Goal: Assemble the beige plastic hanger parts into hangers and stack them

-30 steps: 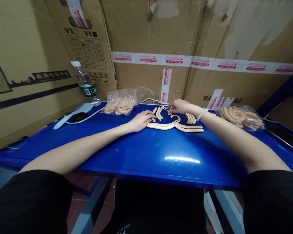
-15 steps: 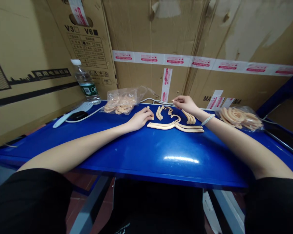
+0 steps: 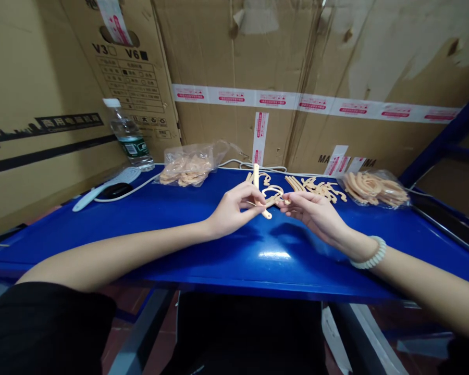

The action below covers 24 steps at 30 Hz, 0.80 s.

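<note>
My left hand [image 3: 236,208], fingers closed, grips a cream hanger arm [image 3: 256,176]. One end of it points up and away; the other shows below the fingertips. My right hand [image 3: 312,213] is closed beside it, with thumb and finger pinching part of the same folding hanger, its end showing at the fingertips. Between the hands a curved hook [image 3: 272,189] is visible; whether it is joined to the held pieces is hard to see. Behind my right hand lie loose hooks [image 3: 324,186] and straight hanger arms [image 3: 293,183]. Further small hooks [image 3: 266,178] lie behind my left hand.
Clear plastic bags of cream hanger parts sit at left [image 3: 189,169] and right [image 3: 375,188]. A water bottle [image 3: 128,138], a pale blue brush [image 3: 105,186] and a black oval object [image 3: 117,191] stand or lie at left. Cardboard boxes [image 3: 226,135] wall the back of the blue table [image 3: 172,255].
Both hands have come together at the middle. The hanger that lay flat on the table is now lifted between them, its arms turned. The view has shifted slightly.
</note>
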Available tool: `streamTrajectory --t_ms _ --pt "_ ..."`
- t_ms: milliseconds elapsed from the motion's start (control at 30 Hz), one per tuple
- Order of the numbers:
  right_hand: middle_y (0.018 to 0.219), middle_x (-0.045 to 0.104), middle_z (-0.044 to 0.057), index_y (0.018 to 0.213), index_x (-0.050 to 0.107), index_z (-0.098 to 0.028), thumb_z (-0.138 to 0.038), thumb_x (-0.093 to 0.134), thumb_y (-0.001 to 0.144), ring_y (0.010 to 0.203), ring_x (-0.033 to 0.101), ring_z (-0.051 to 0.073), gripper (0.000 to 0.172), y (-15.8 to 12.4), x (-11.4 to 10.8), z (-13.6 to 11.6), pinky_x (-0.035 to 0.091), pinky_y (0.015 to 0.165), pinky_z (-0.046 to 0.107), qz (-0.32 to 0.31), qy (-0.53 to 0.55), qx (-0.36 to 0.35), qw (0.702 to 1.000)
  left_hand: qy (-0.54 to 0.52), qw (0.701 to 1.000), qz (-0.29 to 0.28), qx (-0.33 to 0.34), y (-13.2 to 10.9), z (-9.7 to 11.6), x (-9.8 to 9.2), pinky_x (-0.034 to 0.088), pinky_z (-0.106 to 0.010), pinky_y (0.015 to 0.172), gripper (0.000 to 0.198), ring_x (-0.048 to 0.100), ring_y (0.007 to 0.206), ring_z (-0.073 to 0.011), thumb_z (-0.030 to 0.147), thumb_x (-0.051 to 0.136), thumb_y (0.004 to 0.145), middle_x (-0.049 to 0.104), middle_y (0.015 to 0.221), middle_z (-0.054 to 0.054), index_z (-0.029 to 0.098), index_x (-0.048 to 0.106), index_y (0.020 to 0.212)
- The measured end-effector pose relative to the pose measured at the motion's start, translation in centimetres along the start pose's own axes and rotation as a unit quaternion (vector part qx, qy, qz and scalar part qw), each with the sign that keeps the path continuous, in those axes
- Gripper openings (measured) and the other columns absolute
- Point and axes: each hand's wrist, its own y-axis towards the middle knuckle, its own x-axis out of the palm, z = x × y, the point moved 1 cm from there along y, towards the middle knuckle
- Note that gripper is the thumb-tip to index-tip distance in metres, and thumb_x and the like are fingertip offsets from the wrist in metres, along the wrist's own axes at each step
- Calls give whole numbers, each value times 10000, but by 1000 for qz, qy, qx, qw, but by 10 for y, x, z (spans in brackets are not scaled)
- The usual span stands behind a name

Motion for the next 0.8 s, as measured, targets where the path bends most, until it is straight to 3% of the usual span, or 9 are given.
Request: streamTrajectory --t_ms 167,267,300,367,467,600,800 --pt "910 777 40 864 694 -204 -341 924 683 864 729 174 323 0 3 8 577 837 316 13 50 18 999 -132 987 -9 -91 -12 -12 11 655 -358 834 511 757 882 -178 262 825 797 596 1066 -11 261 419 1107" --pt "938 783 31 937 665 -224 -275 945 651 830 731 157 403 0 4 11 582 833 308 5 85 33 996 -144 983 18 -113 -12 -20 10 656 -385 828 799 762 900 -212 237 886 711 610 1160 -50 288 372 1320" --pt "951 782 30 965 672 -227 -272 942 656 836 731 156 413 -1 4 12 583 836 307 -2 86 34 996 -147 982 15 -121 -11 -22 9 649 -402 849 815 757 945 -236 247 892 704 631 1176 -76 265 392 1348" --pt "969 775 28 943 694 -223 -290 928 683 890 730 166 357 -1 4 14 584 843 303 -24 72 34 997 -143 980 -1 -139 -10 -25 8 621 -435 914 623 739 1017 -269 296 875 733 688 1147 -110 188 537 1244" --pt "1002 767 38 834 720 -205 -322 914 704 973 721 184 261 -1 5 18 585 870 310 -51 45 34 997 -110 982 -5 -154 -9 -27 5 582 -437 959 307 734 981 -257 334 852 758 747 967 -82 148 663 913" --pt "1105 761 72 849 755 -190 -339 923 688 1012 719 195 277 1 5 25 586 934 322 -97 47 67 992 -89 986 22 -136 -9 -28 3 579 -382 866 236 709 846 -211 317 865 713 733 831 -39 167 699 784" --pt "985 772 77 877 728 -173 -344 913 729 976 745 198 292 2 5 24 598 914 301 -120 68 83 987 -50 996 3 -77 -10 -23 2 550 -363 874 112 687 878 -204 257 813 775 730 883 -55 182 745 726"
